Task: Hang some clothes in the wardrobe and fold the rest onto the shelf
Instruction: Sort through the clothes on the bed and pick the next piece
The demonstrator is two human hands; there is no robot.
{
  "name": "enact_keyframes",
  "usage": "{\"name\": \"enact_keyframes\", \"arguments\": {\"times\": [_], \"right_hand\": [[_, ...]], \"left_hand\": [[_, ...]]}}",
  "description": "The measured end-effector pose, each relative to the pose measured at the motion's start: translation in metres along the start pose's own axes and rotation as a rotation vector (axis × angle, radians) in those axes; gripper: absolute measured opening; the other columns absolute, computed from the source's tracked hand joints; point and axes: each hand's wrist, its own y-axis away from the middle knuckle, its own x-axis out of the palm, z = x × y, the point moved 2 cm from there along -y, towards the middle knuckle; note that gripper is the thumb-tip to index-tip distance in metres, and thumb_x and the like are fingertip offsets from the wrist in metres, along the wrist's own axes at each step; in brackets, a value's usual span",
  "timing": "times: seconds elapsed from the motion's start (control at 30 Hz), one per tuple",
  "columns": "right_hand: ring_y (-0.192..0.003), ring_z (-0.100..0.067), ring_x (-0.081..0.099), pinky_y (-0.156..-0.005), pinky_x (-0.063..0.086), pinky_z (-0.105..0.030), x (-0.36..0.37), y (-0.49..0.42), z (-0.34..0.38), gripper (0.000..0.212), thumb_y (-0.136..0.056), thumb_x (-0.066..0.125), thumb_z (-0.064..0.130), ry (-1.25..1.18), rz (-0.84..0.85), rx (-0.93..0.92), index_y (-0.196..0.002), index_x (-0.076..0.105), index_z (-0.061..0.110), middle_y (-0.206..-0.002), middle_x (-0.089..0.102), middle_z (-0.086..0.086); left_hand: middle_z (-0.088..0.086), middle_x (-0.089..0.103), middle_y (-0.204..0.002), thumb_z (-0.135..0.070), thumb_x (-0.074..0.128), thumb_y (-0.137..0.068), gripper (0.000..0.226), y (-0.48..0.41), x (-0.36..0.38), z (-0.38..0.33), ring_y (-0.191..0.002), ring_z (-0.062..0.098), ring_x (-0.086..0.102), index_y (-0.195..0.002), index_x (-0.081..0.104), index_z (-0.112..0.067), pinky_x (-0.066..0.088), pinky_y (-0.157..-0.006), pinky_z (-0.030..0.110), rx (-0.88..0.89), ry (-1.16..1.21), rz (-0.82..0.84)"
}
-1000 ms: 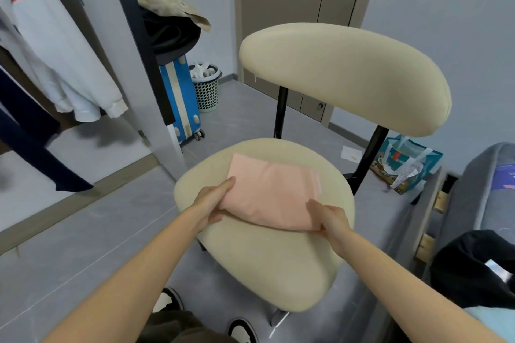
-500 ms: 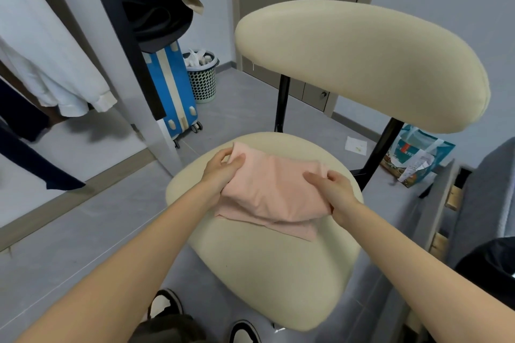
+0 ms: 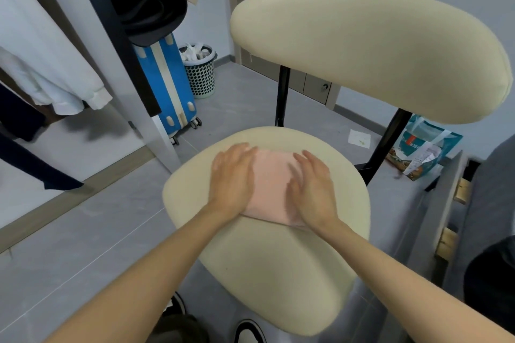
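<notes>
Folded pink garment (image 3: 271,189) lying flat on the cream chair seat (image 3: 278,264), pressed under both palms. Left hand (image 3: 232,179) flat on its left part, fingers (image 3: 237,153) stretched out and close together, gripping nothing. Right hand (image 3: 313,189) flat on its right part, fingers (image 3: 306,160) likewise extended, slightly blurred, holding nothing. Pink strip showing between the two hands; near edge of the cloth just behind the wrists. Beyond the fingertips, the padded backrest (image 3: 367,53) on black posts. Farther left of the left fingers, a blue suitcase (image 3: 167,83) and a perforated bin (image 3: 200,71); left again, a white garment (image 3: 55,78) hanging in the wardrobe. Right of the right fingers, a teal bag (image 3: 426,147) on the floor.
</notes>
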Motion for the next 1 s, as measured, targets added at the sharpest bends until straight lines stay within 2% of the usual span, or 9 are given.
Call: {"name": "enact_keyframes", "arguments": {"times": [0.07,0.17,0.27,0.37,0.43,0.53,0.63,0.7,1.0], "right_hand": [[-0.147,-0.024,0.017,-0.120,0.010,-0.039,0.020,-0.009,0.005,0.052,-0.100,0.042,0.018,0.055,0.151,0.011,-0.150,0.031,0.016,-0.159,0.023,-0.005],[-0.150,-0.028,-0.001,-0.119,-0.007,-0.041,0.045,-0.007,-0.010,0.050,-0.105,0.026,0.035,0.226,0.236,0.095,-0.154,0.018,0.033,-0.163,0.007,0.002],[-0.147,-0.036,-0.011,-0.116,-0.014,-0.049,0.058,0.003,-0.023,0.049,-0.101,0.021,0.050,0.322,0.136,0.149,-0.150,0.016,0.048,-0.163,0.001,0.006],[-0.144,-0.044,-0.007,-0.117,-0.005,-0.053,0.060,0.002,-0.026,0.052,-0.095,0.025,0.062,0.267,0.075,0.299,-0.146,0.018,0.055,-0.163,-0.006,0.003],[-0.144,-0.043,0.001,-0.118,0.004,-0.049,0.059,0.004,-0.027,0.056,-0.093,0.028,0.067,0.235,0.022,0.369,-0.147,0.020,0.053,-0.162,-0.009,-0.002],[-0.141,-0.036,0.012,-0.117,0.010,-0.045,0.057,0.009,-0.030,0.060,-0.091,0.034,0.067,0.218,-0.067,0.432,-0.148,0.024,0.047,-0.161,-0.004,-0.012],[-0.124,-0.034,0.031,-0.109,0.020,-0.043,0.057,0.010,-0.028,0.060,-0.090,0.038,0.066,0.263,-0.139,0.446,-0.146,0.032,0.043,-0.150,0.029,-0.014],[-0.113,-0.032,0.037,-0.102,0.025,-0.042,0.058,0.010,-0.028,0.059,-0.090,0.040,0.066,0.295,-0.171,0.440,-0.143,0.036,0.042,-0.134,0.044,-0.012],[-0.100,-0.030,0.047,-0.087,0.023,-0.040,0.059,0.003,-0.033,0.060,-0.087,0.039,0.068,0.254,-0.167,0.463,-0.140,0.038,0.042,-0.115,0.050,-0.012]], "left_hand": [[-0.002,0.019,-0.160,-0.019,0.032,-0.102,0.049,-0.002,0.021,-0.009,-0.148,0.018,0.010,-0.151,0.029,-0.025,0.000,-0.120,0.042,0.048,-0.145,0.198],[-0.005,-0.003,-0.163,-0.037,0.021,-0.104,0.051,-0.002,0.045,0.003,-0.149,0.021,-0.011,-0.154,0.011,-0.036,-0.009,-0.117,0.054,-0.061,-0.226,0.373],[-0.006,-0.017,-0.161,-0.050,0.019,-0.100,0.053,0.000,0.057,0.015,-0.146,0.027,-0.022,-0.151,0.005,-0.047,-0.006,-0.113,0.064,-0.184,-0.171,0.401],[0.001,-0.020,-0.161,-0.055,0.022,-0.098,0.054,0.000,0.060,0.018,-0.146,0.037,-0.015,-0.150,0.007,-0.049,0.002,-0.117,0.057,-0.252,-0.115,0.358],[0.009,-0.015,-0.161,-0.054,0.027,-0.098,0.054,0.002,0.058,0.020,-0.146,0.038,0.004,-0.150,0.015,-0.046,0.011,-0.116,0.048,-0.304,-0.076,0.267],[0.011,0.011,-0.160,-0.053,0.034,-0.097,0.051,0.010,0.054,0.023,-0.133,0.032,0.029,-0.147,0.030,-0.044,0.024,-0.107,0.040,-0.411,-0.040,0.106],[0.009,0.037,-0.144,-0.054,0.042,-0.094,0.051,0.013,0.053,0.026,-0.124,0.028,0.037,-0.144,0.038,-0.044,0.029,-0.102,0.039,-0.489,0.031,0.031],[0.010,0.043,-0.134,-0.055,0.044,-0.093,0.051,0.012,0.053,0.029,-0.119,0.028,0.040,-0.143,0.040,-0.043,0.030,-0.101,0.038,-0.499,0.073,0.018],[0.014,0.051,-0.116,-0.049,0.043,-0.095,0.053,0.005,0.058,0.033,-0.105,0.032,0.049,-0.146,0.035,-0.037,0.034,-0.096,0.038,-0.445,0.099,0.049]]}}
